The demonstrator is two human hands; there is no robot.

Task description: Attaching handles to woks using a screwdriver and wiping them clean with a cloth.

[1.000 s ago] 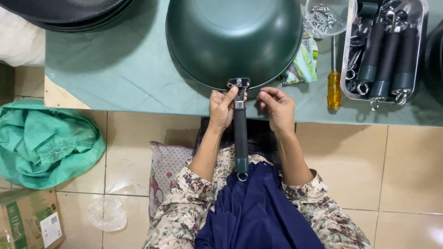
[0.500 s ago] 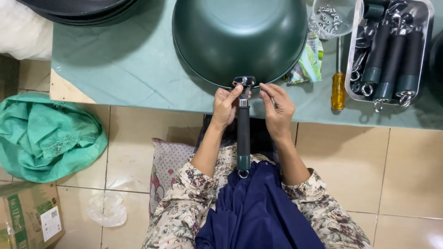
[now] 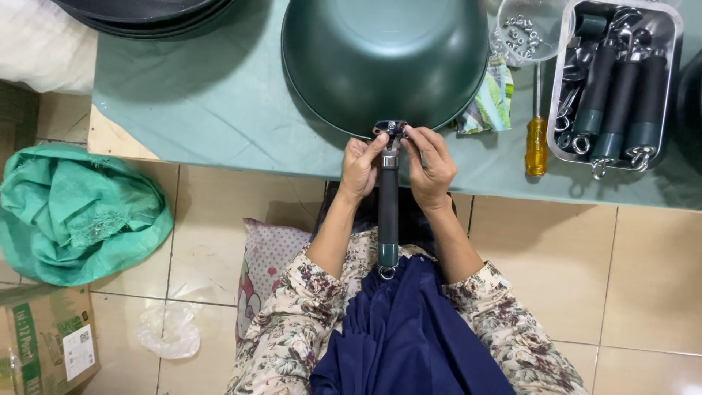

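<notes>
While the left hand [image 3: 360, 167] pinches the top end of the pan handle [image 3: 388, 212] from the left side, the right hand [image 3: 430, 164] closes its fingers on the same end from the right. Both hands are clamped on the handle where its metal bracket [image 3: 390, 129] meets the rim of the dark green wok [image 3: 385, 62]. The wok lies upside down on the counter [image 3: 219, 95], which has a green cover, and the handle reaches over the near edge toward the person. To the right of the wok there is a patterned cloth [image 3: 491, 102], then a yellow screwdriver [image 3: 537, 139] and a metal tray [image 3: 616, 84] with more handles. Far right of the wok stands a clear bowl of screws [image 3: 528, 29]. On the floor at the left lies a green bag [image 3: 77, 212].
</notes>
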